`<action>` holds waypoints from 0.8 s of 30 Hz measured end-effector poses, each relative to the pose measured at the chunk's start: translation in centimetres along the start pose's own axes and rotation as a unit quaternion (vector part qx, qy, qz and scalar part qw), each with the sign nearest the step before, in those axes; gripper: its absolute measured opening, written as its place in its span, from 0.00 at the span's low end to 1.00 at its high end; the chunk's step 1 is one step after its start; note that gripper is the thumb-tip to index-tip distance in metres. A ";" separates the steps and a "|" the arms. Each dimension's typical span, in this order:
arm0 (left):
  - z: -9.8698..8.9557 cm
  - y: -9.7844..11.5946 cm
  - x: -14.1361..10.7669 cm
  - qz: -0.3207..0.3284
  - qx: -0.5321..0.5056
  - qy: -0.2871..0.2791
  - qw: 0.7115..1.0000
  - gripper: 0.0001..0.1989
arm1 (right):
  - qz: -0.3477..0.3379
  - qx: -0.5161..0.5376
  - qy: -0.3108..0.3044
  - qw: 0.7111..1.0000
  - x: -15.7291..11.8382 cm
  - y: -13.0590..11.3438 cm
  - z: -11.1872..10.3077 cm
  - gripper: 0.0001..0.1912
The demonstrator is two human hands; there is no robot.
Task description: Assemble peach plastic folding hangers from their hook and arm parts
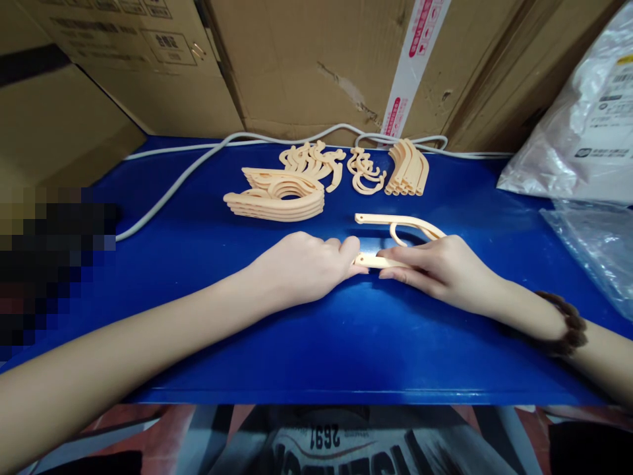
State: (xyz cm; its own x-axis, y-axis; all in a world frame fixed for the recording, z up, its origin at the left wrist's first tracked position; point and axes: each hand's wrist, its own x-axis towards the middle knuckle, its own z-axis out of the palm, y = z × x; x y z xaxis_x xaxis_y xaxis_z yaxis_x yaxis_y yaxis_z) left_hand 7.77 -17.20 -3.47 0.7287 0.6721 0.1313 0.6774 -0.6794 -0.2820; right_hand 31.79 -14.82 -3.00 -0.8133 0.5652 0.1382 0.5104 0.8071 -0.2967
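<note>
My right hand (435,267) is closed around a beige plastic folding hanger (386,220). One hanger arm sticks out to the left above my fingers, with a curved hook part below it. A second, lower arm shows between my right thumb and fingers. At that lower arm's left end, my left hand (316,267) is closed in a pinch; its fingers hide whatever else is there. Behind my hands lies a stack of beige folded hangers (277,204). Further back are loose beige hooks (366,173), a pile of curved pieces (311,161) and a row of hanger arms (406,170).
The work surface is a blue table (306,349). A white cable (182,181) runs along its back. Cardboard boxes (306,72) stand behind it. Plastic-wrapped packaging (578,125) leans at the right, with a clear bag (588,244) below it.
</note>
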 end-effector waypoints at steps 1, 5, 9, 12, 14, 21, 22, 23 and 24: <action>0.0 0.0 0.0 -0.004 -0.005 -0.010 1.000 0.23 | -0.005 -0.011 0.006 1.000 0.0 0.0 0.0 0.17; -0.1 -0.1 0.1 -0.009 -0.010 -0.026 1.000 0.23 | -0.022 -0.056 0.027 0.998 -0.1 0.0 0.2 0.17; 0.1 -0.1 0.1 -0.002 -0.010 -0.005 1.000 0.21 | -0.026 -0.080 0.032 0.996 -0.2 0.1 0.2 0.17; 0.4 -0.1 0.0 0.009 -0.002 0.031 0.999 0.21 | -0.023 -0.060 0.026 0.998 -0.1 0.2 0.1 0.17; 0.4 -0.1 0.0 0.015 0.006 0.047 0.999 0.21 | -0.017 -0.038 0.020 0.999 0.0 0.3 0.1 0.17; 0.0 0.0 0.2 -0.004 -0.011 -0.009 1.000 0.20 | -0.022 -0.040 0.025 0.999 0.0 0.3 0.2 0.16; 0.0 0.0 0.2 -0.009 -0.022 -0.027 0.999 0.20 | -0.028 -0.059 0.031 0.997 -0.1 0.3 0.2 0.16; -0.1 0.0 0.1 -0.014 -0.033 -0.042 0.998 0.20 | -0.034 -0.077 0.038 0.996 -0.2 0.3 0.3 0.16; -0.1 0.0 0.1 -0.018 -0.042 -0.054 0.997 0.20 | -0.040 -0.094 0.043 0.994 -0.2 0.2 0.4 0.16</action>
State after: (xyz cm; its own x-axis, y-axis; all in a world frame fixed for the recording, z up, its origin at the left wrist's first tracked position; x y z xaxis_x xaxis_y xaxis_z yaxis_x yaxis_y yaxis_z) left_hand 7.82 -17.12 -3.39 0.6912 0.7218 0.0351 0.7129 -0.6731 -0.1967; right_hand 31.98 -14.85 -3.45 -0.8305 0.5040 0.2371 0.4952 0.8630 -0.1000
